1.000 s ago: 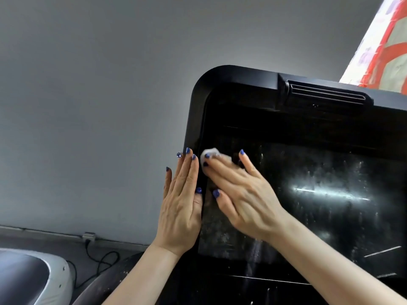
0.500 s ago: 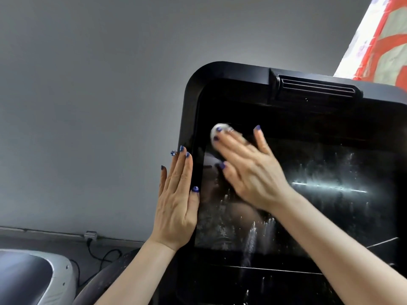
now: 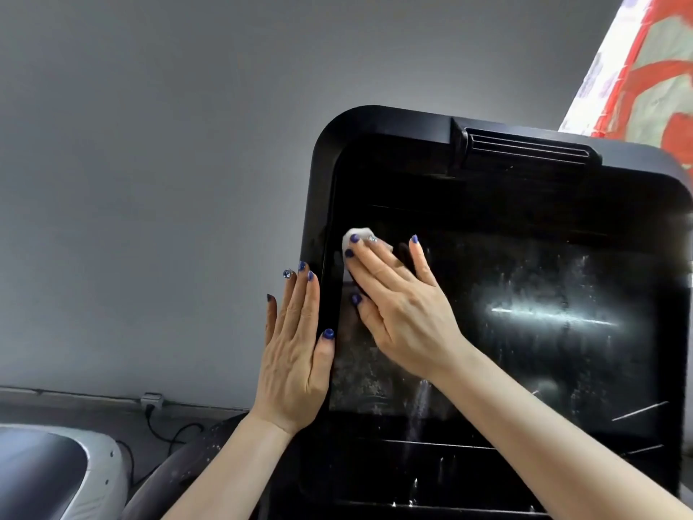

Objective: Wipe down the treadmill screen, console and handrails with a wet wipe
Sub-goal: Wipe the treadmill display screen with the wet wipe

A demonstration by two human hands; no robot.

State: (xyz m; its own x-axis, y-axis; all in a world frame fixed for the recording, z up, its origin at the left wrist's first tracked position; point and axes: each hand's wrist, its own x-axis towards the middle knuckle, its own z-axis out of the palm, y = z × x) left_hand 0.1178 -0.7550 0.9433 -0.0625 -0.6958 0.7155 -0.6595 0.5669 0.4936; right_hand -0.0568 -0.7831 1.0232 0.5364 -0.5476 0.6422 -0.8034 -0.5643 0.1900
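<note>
The treadmill screen (image 3: 543, 294) is a large black glossy panel, streaked with wet smears and dust. My right hand (image 3: 397, 305) lies flat near its upper left corner and presses a small white wet wipe (image 3: 358, 234) against the glass; only the wipe's top edge shows past my fingertips. My left hand (image 3: 296, 354) rests flat with straight fingers on the screen's black left frame (image 3: 318, 204), the thumb on its front. A dark handrail (image 3: 176, 478) curves below my left forearm.
A grey wall fills the background, with a socket and cables (image 3: 153, 401) at its foot. Another machine's white and grey housing (image 3: 48, 474) sits at the lower left. A red and white banner (image 3: 645, 69) hangs at the upper right. A vent (image 3: 525, 148) tops the console.
My right hand slid the wipe up the screen's left side, then slightly back down and left. My left hand stayed on the frame.
</note>
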